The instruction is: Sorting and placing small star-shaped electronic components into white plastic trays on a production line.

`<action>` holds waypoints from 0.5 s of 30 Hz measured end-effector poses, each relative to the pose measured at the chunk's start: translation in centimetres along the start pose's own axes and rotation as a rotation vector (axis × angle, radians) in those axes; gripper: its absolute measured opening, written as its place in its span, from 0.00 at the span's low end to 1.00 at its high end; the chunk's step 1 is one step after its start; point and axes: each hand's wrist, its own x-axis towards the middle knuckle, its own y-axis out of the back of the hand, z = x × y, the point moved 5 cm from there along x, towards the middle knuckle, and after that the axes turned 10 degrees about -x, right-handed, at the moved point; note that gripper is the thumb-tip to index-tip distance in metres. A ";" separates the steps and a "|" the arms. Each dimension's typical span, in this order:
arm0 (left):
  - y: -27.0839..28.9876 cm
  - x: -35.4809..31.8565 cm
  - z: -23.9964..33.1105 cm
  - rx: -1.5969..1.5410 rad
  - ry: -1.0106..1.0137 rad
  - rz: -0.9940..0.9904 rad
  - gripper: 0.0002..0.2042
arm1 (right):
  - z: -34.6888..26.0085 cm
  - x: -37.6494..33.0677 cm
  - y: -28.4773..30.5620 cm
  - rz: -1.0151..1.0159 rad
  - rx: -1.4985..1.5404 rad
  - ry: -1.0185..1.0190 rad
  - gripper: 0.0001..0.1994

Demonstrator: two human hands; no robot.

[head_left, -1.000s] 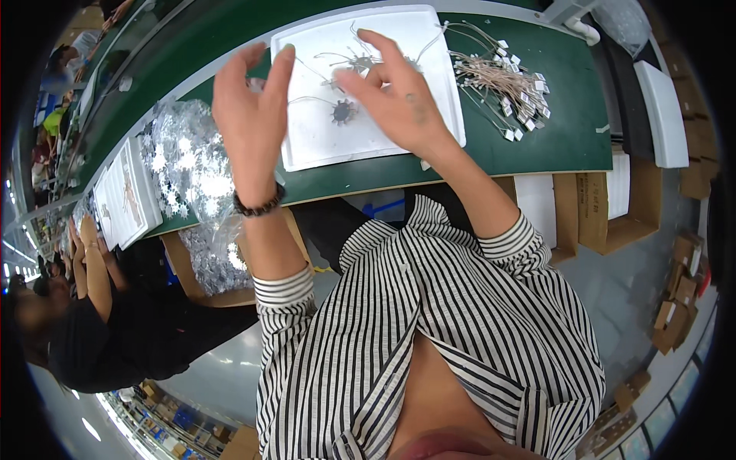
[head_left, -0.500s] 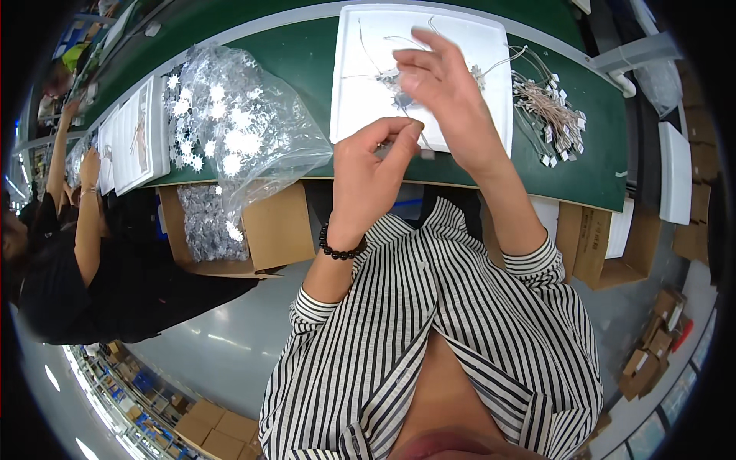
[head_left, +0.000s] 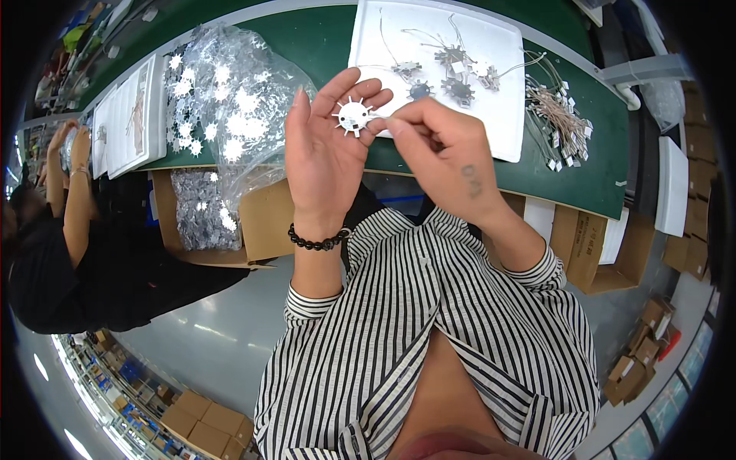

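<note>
My left hand [head_left: 333, 142] is turned palm up, its fingers slightly curled and apart. Across its fingers lies a white star-shaped plate [head_left: 353, 116] with short prongs and small dark openings. From the right, my right hand [head_left: 438, 149] pinches a small white plug [head_left: 378, 121] between thumb and forefinger at the plate's edge. The fingers partly hide this plug and any wire on it. Beyond my hands, several star-shaped plates with wires [head_left: 458, 90] lie in a white foam tray [head_left: 498, 142], some with a dark side up.
A clear plastic bag [head_left: 245, 115] of star-shaped plates sits left on the green table [head_left: 583, 180]. Wires with white plugs [head_left: 563, 123] are heaped at right. Open cardboard boxes [head_left: 264, 222] stand below the edge. A co-worker's arms [head_left: 73, 192] reach over the table at far left.
My left hand has turned palm up with the star-shaped plate on it. My right hand has come down from over the tray and now pinches at the plate, uncovering the tray's pieces.
</note>
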 end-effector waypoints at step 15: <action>-1.3 -1.2 0.2 0.431 -0.031 -0.010 0.27 | -0.8 -0.4 -1.4 0.036 -0.471 0.428 0.02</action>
